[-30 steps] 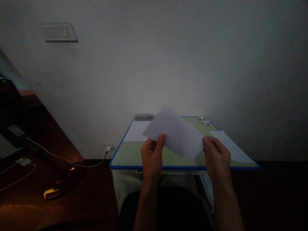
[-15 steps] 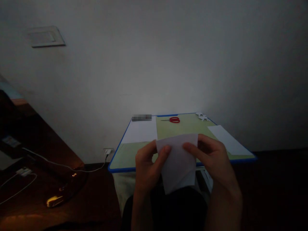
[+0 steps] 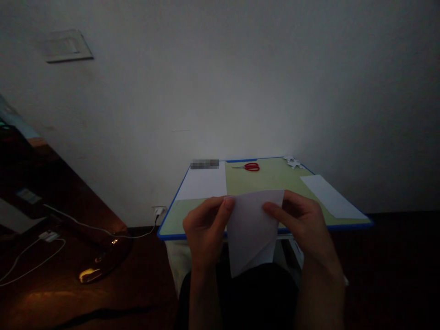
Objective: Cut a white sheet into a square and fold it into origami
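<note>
The person's left hand [image 3: 206, 229] and right hand [image 3: 304, 224] hold a folded piece of white paper [image 3: 252, 233] between them at the near edge of the table [image 3: 264, 183]. Its top overlaps the tabletop in view and its lower end hangs past the table's near edge, in front of dark clothing. A second ago the paper is spread out at a slant across the table, one hand near each side; now it hangs narrower and more upright, with a slanting edge across its lower part and another layer showing beyond it.

Against half a second ago, the change is smaller. The left thumb, then well in on the paper, now presses at its top left corner, and that hand sits farther out toward the table's left side. The left grip is a narrow pinch on the corner. The right grip also pinches the paper, thumb on the face and fingers behind, much as before.

The red-handled scissors [image 3: 252, 167] lie at the table's far side, hidden by the paper a second ago and visible now. A white sheet [image 3: 202, 183] stays on the table's far left, another white sheet [image 3: 332, 197] along its right side, and small paper pieces [image 3: 293, 162] at its far right corner.
</note>
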Motion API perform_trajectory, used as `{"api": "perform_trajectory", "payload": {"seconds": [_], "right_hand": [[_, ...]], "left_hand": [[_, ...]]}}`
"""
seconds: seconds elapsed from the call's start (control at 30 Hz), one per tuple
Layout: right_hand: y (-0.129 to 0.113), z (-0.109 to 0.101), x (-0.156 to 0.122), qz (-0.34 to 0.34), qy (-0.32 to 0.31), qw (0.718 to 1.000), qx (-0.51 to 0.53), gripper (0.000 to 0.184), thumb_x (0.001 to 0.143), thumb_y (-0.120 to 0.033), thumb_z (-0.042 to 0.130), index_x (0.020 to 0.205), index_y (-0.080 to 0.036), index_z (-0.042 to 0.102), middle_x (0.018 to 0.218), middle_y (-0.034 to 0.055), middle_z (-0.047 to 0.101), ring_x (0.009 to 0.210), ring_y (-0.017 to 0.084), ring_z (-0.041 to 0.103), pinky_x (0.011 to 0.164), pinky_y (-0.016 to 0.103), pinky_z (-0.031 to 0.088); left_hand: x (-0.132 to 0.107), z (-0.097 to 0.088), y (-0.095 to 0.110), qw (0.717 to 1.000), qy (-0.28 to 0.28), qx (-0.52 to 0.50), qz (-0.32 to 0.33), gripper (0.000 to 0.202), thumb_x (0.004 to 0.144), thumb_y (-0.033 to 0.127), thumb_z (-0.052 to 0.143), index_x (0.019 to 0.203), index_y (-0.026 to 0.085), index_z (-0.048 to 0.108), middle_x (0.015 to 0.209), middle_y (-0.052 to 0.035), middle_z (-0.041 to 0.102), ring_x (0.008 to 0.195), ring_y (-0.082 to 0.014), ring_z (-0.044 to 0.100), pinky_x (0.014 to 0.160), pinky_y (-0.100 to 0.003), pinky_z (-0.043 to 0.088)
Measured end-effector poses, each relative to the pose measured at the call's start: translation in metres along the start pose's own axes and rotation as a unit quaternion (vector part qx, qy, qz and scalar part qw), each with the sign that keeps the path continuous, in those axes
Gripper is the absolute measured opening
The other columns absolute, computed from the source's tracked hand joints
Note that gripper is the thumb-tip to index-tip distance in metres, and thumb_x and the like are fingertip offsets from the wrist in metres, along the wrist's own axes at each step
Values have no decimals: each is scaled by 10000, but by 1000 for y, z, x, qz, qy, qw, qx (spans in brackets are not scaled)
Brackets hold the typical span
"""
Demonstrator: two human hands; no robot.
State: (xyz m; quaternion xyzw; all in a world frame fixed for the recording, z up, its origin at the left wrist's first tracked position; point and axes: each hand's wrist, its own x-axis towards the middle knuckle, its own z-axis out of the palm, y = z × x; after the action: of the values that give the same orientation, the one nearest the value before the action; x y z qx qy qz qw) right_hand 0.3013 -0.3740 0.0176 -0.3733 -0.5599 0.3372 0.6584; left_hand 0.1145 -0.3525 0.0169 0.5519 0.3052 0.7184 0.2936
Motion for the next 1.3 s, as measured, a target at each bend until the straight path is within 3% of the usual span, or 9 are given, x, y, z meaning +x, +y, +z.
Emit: {"api": "perform_trajectory", "payload": {"seconds": [0.43, 0.9, 1.07, 1.2, 1.3], "right_hand": [[5, -2, 2, 3, -10, 1000, -3, 65, 813, -332, 857, 870, -303, 865, 903, 19, 844, 806, 216, 759, 741, 337, 610], [5, -4, 1, 19, -14, 1000, -1, 53, 818, -355, 857, 844, -309, 856, 846, 1, 812, 813, 212, 746, 756, 322, 607], [3, -1, 0, 21, 1, 1000, 3, 132, 806, -381, 857, 861, -265, 825, 855, 25, 802, 779, 215, 724, 679, 311, 590], [-2, 10, 0, 29, 26, 999, 0, 323, 675, -327, 947, 928, -260, 756, 824, -3, 750, 704, 179, 673, 583, 258, 535], [-4, 18, 2, 43, 67, 997, -6, 333, 639, -361, 962, 781, -235, 688, 654, -41, 642, 560, 140, 557, 476, 228, 435]], "left_hand": [[1, 0, 2, 998, 19, 53, 20, 103, 834, 299, 855, 750, 246, 831, 672, 17, 782, 595, -130, 710, 548, -209, 562], [1, 0, 1, 998, 30, 52, 12, 110, 813, 333, 877, 750, 251, 839, 676, 14, 788, 601, -133, 713, 558, -213, 573], [0, 2, 2, 998, 26, 64, 13, 110, 822, 335, 868, 761, 247, 842, 692, 5, 797, 608, -154, 731, 562, -238, 595], [-2, 6, 6, 994, -4, 92, 54, 32, 837, 281, 851, 807, 270, 853, 753, 9, 822, 652, -168, 761, 636, -268, 628], [-2, 7, 8, 987, -27, 122, 106, 50, 853, 239, 835, 836, 283, 851, 774, 24, 828, 660, -154, 761, 637, -248, 612]]}}
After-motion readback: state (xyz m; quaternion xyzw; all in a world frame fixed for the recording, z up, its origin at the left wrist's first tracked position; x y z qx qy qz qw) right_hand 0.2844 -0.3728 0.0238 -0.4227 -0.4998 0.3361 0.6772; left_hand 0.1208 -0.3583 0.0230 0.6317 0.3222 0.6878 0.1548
